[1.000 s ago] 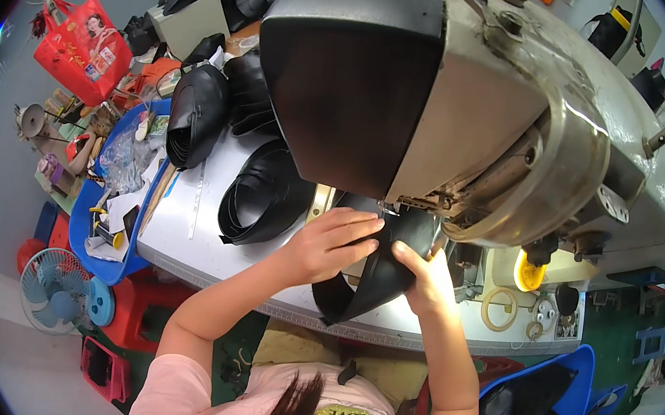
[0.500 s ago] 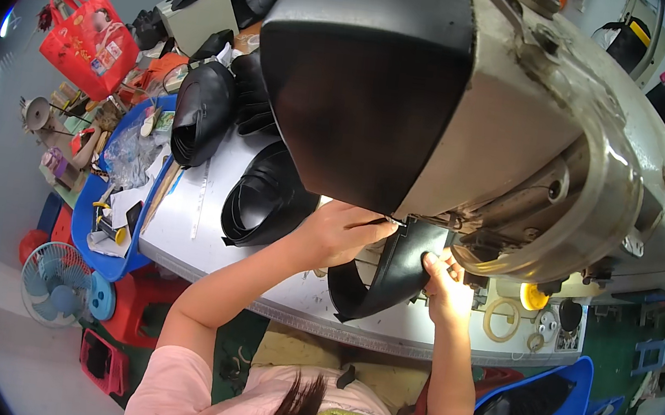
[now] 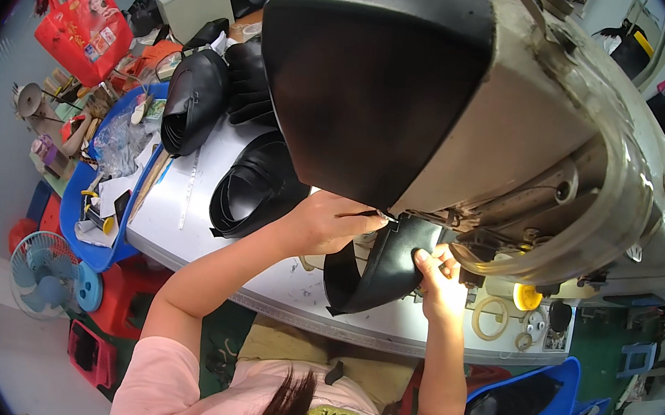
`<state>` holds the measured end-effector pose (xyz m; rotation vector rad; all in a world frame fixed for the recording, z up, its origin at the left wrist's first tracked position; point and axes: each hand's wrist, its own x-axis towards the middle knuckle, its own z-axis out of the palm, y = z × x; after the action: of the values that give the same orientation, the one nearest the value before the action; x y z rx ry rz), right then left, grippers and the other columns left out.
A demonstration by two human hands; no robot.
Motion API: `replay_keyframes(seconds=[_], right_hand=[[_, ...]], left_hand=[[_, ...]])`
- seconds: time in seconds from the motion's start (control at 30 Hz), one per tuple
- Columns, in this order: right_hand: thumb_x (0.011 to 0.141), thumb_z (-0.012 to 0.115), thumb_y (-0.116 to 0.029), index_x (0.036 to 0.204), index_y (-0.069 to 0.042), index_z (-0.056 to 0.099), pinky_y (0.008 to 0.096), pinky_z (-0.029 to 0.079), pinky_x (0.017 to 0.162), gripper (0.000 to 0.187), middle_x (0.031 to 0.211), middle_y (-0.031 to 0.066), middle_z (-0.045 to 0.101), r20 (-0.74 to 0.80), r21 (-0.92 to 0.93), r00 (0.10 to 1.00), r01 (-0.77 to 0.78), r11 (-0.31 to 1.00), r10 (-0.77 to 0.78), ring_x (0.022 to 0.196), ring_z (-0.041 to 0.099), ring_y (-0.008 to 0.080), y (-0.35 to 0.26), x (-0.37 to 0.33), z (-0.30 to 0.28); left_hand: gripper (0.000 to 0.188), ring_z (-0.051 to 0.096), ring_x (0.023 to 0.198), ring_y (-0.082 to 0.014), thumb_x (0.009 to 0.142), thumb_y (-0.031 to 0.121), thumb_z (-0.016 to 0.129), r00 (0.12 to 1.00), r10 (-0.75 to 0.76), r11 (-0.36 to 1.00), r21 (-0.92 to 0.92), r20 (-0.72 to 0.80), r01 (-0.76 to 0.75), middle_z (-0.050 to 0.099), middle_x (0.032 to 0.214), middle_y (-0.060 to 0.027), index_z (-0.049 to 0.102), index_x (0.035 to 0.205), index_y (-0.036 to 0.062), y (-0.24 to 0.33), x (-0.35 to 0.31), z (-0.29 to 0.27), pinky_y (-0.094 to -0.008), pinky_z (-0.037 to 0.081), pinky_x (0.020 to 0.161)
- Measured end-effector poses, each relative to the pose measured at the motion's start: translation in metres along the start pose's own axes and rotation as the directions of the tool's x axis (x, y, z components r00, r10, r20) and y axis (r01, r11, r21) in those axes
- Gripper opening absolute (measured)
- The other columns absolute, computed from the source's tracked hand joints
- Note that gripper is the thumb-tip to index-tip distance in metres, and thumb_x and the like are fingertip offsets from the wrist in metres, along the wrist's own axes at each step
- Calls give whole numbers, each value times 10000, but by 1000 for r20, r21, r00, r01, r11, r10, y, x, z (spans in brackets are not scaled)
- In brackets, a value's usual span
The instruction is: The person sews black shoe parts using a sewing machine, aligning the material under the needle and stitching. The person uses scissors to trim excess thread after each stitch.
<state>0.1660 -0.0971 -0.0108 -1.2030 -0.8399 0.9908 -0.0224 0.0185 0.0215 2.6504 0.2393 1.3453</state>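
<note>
A curved black leather-like piece (image 3: 380, 277) sits under the head of a sewing machine (image 3: 449, 122), its lower end looping toward me. My right hand (image 3: 440, 284) is closed on the piece's right edge, thumb on top. At its upper left edge my left hand (image 3: 334, 226) is closed in a pinch. Something small and shiny shows at those fingertips, too small to make out. The machine's dark front cover hides the space above the left fingers.
Rolled black pieces (image 3: 257, 187) lie left of the machine on the white table (image 3: 283, 284). Beyond the table's left end is a blue basin (image 3: 77, 215) of odds and ends, near a fan (image 3: 46, 277). Yellow rings (image 3: 490, 318) lie at right, above a blue bin (image 3: 561, 397).
The whole view has shifted slightly, with table and basin now further left and up. Both hands stay at the black piece with much the same hold.
</note>
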Motion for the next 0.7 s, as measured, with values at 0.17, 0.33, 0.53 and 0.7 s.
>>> replay_keyframes(seconds=[0.17,0.33,0.53,0.7], right_hand=[[731,682,-192,710,-122,473,159,244,437,221,583,-62,424,-132,-190,984,91,977,-117,473,325,19,12,0,-3],[720,695,-180,715,-110,508,161,255,447,199,597,-61,427,-121,-232,987,80,969,-110,494,337,18,-9,8,4],[772,612,-67,887,8,603,199,402,576,137,720,8,587,27,-614,974,193,765,-224,609,494,62,-35,-16,-36],[865,457,-81,930,54,580,303,470,722,194,832,133,626,87,-847,709,423,323,-700,776,594,166,-95,-65,-141]], left_hand=[[220,592,751,-256,652,-65,605,999,-17,993,-119,-40,12,620,850,-97,626,841,47,-4,0,6,-314,470,621],[130,588,719,-260,677,-62,599,989,-93,990,-117,-111,80,615,818,-114,617,788,3,-10,-2,15,-314,462,583],[78,579,680,-260,674,-53,607,989,-92,996,-28,-112,90,602,753,-112,594,739,-11,-4,5,13,-320,449,568],[72,573,684,-254,667,-54,608,986,-56,998,23,-155,60,598,762,-103,584,719,-9,-3,5,11,-322,445,573]])
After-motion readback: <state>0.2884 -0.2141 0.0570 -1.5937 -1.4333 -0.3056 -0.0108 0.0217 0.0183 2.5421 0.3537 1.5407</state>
